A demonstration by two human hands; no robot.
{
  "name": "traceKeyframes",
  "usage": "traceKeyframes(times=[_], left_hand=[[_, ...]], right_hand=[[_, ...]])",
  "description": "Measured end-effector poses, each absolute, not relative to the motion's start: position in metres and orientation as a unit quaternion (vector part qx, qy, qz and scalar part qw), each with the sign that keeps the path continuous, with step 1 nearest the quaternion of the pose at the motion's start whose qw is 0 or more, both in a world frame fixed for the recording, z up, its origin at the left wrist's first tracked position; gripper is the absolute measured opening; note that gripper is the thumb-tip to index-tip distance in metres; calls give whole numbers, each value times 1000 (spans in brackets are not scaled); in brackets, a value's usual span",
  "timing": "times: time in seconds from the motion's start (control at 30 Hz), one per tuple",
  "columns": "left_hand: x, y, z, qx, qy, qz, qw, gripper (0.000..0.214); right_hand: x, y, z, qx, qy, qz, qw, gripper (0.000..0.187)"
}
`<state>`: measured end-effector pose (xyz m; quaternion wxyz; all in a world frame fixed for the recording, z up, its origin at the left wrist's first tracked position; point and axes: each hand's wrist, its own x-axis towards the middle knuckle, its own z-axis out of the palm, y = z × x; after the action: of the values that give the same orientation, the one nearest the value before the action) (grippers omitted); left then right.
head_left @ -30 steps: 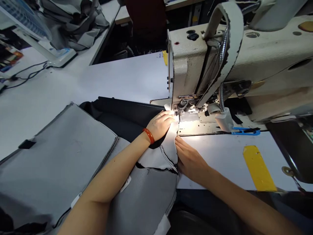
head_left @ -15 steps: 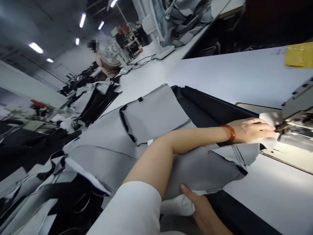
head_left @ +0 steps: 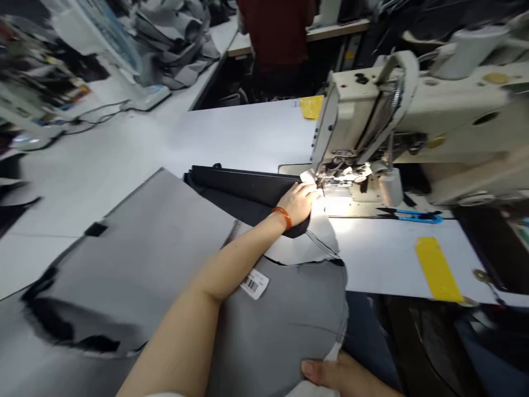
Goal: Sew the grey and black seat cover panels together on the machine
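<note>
Left hand (head_left: 298,203) on grey-and-black fabric (head_left: 289,303) beside cream metal sewing machine (head_left: 450,110); right hand (head_left: 345,376) gripping fabric edge; yellow strip (head_left: 438,269) on white surface (head_left: 376,248).

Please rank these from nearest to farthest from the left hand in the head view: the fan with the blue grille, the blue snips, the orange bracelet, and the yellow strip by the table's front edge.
From the left hand:
1. Orange bracelet, around its own wrist.
2. Blue snips, to the right.
3. Yellow strip, farther right.
4. Fan with the blue grille, far upper left.
</note>
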<state>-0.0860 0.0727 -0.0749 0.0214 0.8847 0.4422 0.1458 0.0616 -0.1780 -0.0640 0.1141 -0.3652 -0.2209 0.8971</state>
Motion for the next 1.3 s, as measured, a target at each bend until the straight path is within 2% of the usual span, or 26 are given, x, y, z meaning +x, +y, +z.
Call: traceKeyframes(times=[0.1,0.17,0.2,0.27,0.37,0.43,0.53,0.67,0.87,1.1,1.3], left_hand=[[-90,76,-77,884,432,177,24,28],[-91,77,-78,886,424,185,30,27],[-91,77,-79,887,420,189,34,27],[-92,78,-81,885,421,197,40,27],[-97,79,-82,887,421,187,42,27],[-102,79,-82,892,416,173,39,25],[-110,76,-82,896,411,164,26,24],[-117,72,-79,896,407,174,3,26],[-118,79,-69,912,377,161,-22,29],[-119,97,-65,943,277,177,-60,31],[-120,112,-64,955,239,166,-49,31]], right_hand=[[85,-145,-62,-493,-367,780,116,55],[104,-108,-59,-578,-545,578,189,52],[111,-86,-58,-583,-634,446,242,45],[115,-40,-59,-515,-771,222,302,31],[98,14,-64,-358,-887,93,276,25],[79,33,-67,-313,-916,52,243,24],[59,38,-68,-328,-915,23,236,21],[53,25,-77,-320,-908,72,262,26],[48,18,-101,-352,-899,99,240,24],[42,22,-100,-354,-903,92,224,20],[38,25,-92,-347,-909,57,223,30]])
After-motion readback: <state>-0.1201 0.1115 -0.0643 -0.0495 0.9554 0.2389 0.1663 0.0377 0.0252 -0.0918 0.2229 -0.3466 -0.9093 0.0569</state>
